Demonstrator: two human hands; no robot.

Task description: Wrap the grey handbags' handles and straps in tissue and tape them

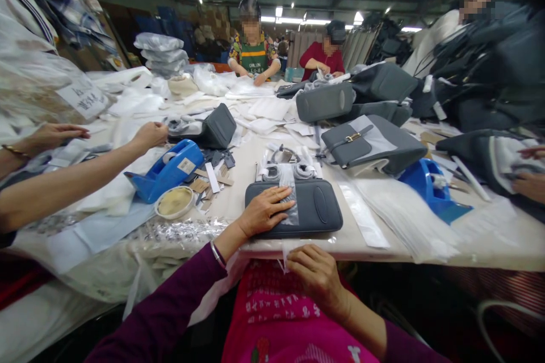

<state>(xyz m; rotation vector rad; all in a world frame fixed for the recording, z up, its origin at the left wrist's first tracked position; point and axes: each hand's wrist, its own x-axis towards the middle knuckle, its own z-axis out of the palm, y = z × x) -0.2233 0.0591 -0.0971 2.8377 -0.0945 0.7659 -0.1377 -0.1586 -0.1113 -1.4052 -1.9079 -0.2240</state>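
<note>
A dark grey handbag (315, 207) lies on its side at the table's front edge, its wrapped handles and hardware pointing away from me. Flat on top of it rests my left hand (269, 210), fingers stretched out over a translucent strip (290, 181) that runs across the bag. Just below the table edge, my right hand (319, 278) pinches the end of a whitish translucent strip (287, 249). Whether this is the same strip as the one on the bag I cannot tell.
Blue tape dispensers stand left (170, 170) and right (432, 187). A round tub (174, 202) sits near tag scraps (213, 178). White sheets (404, 210) lie right. More grey bags (374, 144) are piled behind. Co-workers' arms (76, 176) reach in from the left; others work opposite.
</note>
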